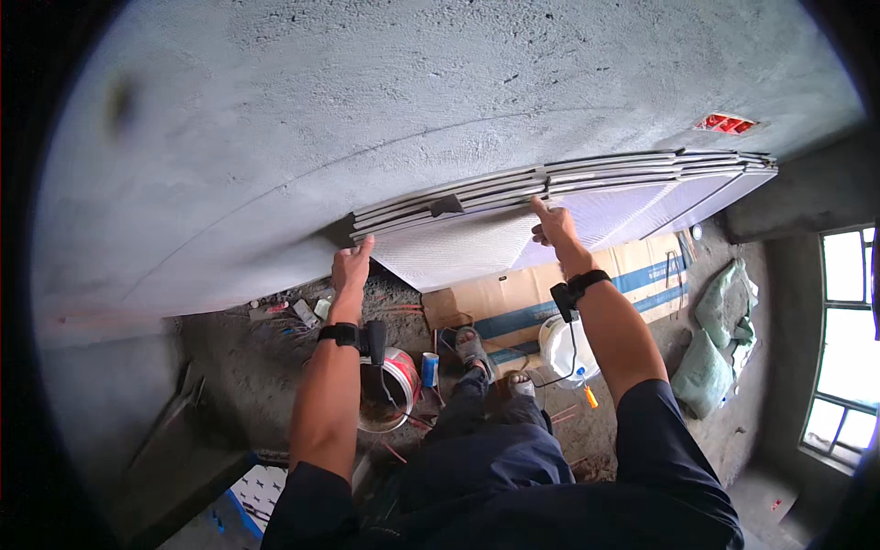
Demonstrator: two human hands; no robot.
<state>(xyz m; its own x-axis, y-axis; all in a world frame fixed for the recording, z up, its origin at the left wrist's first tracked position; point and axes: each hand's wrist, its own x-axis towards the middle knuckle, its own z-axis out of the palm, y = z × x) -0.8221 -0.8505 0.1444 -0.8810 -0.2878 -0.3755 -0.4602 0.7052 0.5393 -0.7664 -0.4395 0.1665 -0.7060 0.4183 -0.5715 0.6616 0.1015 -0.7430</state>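
Several large tiles (587, 174) stand on edge in a row, leaning against the grey wall. The front tile (440, 252) shows a pale, finely ridged face toward me. At its upper left corner, my left hand (349, 269) is closed on the edge, thumb on top. My right hand (555, 229) grips the top edge of the front tile near its middle, the index finger reaching over the edge and the other fingers curled. A small dark piece (446, 205) sits on the tile edges between my hands. Both wrists wear black straps with small devices.
Flattened cardboard (596, 275) lies under the tiles. By my feet stand a red-and-white bucket (400, 376), a white bucket (556, 348) and a blue can (429, 369). Green sacks (706, 374) lie right, near the window (843, 344). Red electrical boxes (726, 124) are set in the wall.
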